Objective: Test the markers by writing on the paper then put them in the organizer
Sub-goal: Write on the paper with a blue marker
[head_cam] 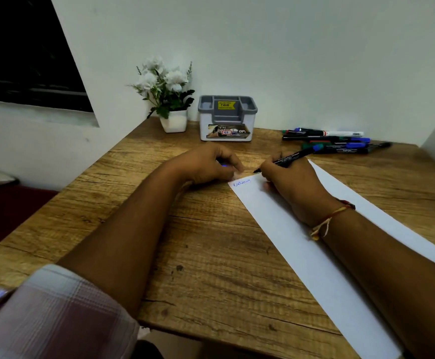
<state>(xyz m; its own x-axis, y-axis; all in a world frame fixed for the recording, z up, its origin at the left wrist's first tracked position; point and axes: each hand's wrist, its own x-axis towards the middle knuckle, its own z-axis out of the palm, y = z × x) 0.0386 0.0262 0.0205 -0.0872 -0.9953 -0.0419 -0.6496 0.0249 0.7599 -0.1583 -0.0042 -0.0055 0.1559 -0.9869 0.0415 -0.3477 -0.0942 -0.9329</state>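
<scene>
Marker (pixel 289 158), gripped by right hand (pixel 290 189), is slanting far-right, tip pointing left toward cap (pixel 224 165) left hand (pixel 203 164) is pinching.

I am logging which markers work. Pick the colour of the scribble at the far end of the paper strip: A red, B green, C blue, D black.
C: the scribble at the far end of the paper is blue, and the marker gripped in the right hand has a blue end.
</scene>
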